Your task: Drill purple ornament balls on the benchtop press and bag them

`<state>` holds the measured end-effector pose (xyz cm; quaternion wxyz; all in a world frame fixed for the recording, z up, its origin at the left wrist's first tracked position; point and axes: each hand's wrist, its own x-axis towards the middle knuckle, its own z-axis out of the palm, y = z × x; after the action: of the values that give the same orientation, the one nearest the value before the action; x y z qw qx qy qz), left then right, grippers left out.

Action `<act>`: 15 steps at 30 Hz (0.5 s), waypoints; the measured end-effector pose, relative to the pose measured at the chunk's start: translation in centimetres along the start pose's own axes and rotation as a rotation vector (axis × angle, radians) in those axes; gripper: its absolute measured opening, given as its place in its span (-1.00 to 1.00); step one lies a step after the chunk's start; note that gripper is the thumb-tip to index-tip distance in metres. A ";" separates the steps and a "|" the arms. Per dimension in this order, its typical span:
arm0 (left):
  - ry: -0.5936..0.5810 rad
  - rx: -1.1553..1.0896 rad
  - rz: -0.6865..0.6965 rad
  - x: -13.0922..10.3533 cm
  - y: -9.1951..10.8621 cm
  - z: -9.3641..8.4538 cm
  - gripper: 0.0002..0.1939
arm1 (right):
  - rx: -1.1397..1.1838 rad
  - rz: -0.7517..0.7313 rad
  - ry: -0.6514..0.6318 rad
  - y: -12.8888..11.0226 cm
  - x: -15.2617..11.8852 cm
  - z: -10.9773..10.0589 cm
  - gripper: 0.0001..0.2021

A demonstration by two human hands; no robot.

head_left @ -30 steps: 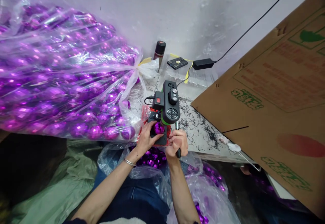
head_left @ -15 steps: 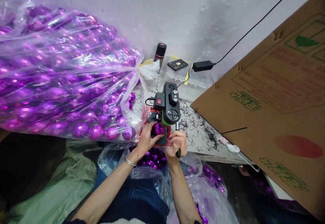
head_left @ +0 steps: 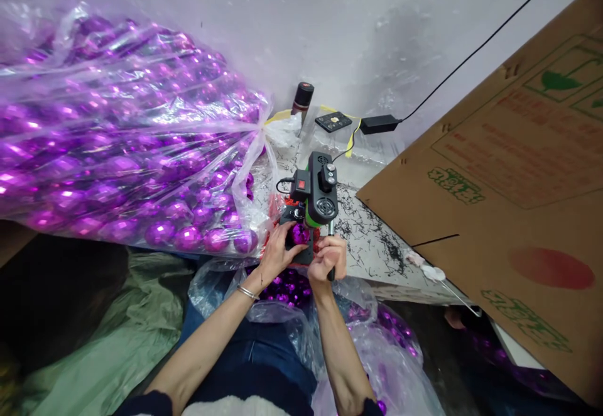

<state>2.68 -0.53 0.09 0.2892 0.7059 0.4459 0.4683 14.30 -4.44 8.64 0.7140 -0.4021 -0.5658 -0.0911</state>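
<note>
My left fingers and thumb are bent around a shiny purple ball (head_left: 300,234), pinching it from the side and from below. The ball is right under the front end of the machine (head_left: 324,183), on its dark base (head_left: 306,256). My right fingers are curled tight around the handle (head_left: 331,273), which sticks out at the near right side of the machine. My left hand (head_left: 277,251) is to the left of my right hand (head_left: 328,259), and I have a silver bracelet (head_left: 247,292) on my left wrist.

Red stuff (head_left: 290,201) pokes out around the base of the machine. Lots of little black bits (head_left: 389,246) lie on the table (head_left: 360,259), to the right of the machine. To the left of the machine is a big clear bag (head_left: 141,146), tied up and full of purple balls. Behind the machine are a dark can (head_left: 303,97), a phone (head_left: 333,122) and a black block (head_left: 379,124) with a cord. A big brown box (head_left: 494,183) leans in on the right of the machine. On the near side, by my lap, another bag (head_left: 391,366) has more shiny purple things in it.
</note>
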 end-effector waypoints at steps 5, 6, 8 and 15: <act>-0.042 0.019 0.025 -1.2 0.7 -0.8 -0.45 | -0.034 0.183 -0.044 -2.6 4.4 -0.4 -0.56; -0.069 0.032 0.047 -2.0 0.9 -1.2 -0.45 | -0.035 0.212 -0.062 -3.0 5.0 -0.5 -0.56; -0.136 0.061 0.095 -3.4 1.5 -2.3 -0.41 | -0.039 0.221 -0.081 -3.4 5.4 -0.8 -0.56; -0.023 0.142 -0.020 6.8 2.6 -8.3 -0.76 | -0.071 0.107 -0.098 -2.8 3.6 -0.8 -0.55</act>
<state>-2.87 4.41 8.28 0.2482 0.7255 0.4815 0.4244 14.51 -5.63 13.10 0.6747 -0.4609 -0.5740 -0.0530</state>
